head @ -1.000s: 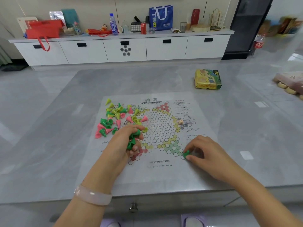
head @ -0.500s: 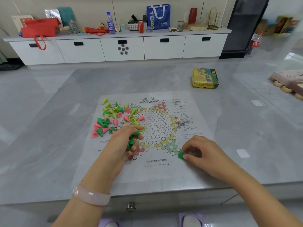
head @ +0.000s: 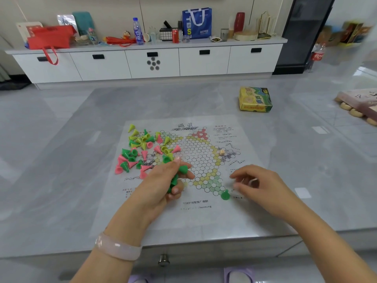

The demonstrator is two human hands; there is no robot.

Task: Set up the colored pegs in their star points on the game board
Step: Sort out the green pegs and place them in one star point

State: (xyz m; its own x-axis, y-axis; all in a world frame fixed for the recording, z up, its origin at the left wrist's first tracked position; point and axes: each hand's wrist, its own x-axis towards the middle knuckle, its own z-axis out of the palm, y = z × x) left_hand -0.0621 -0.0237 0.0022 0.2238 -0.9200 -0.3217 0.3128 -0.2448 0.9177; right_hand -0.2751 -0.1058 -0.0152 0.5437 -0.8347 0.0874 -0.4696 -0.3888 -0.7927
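Right hand has come off the green peg it was pinching a moment ago. Peg now stands alone, upright, on the tip cell of the green star point at about 5 o'clock on the game board. Hand sits just to the peg's 2 o'clock, apart from it, fingers loosely curled and blurred with motion, nothing held that I can see.

Left hand unchanged in place, at the board's 7 o'clock edge: fingers curled round a bunch of green pegs, one cone poking out toward the board's centre.

Loose pile of pink, yellow-green and green pegs lies tipped over across the 10 o'clock area, spilling onto the star point there. A small die rests near 3 o'clock. Game box well beyond the board at 1 o'clock.

Judgement: first green peg is placed and released; the rest of that green point shows bare circles. Likely next is a pass of another green peg from left hand to right. Pink and yellow points untouched, so the setup is barely begun.
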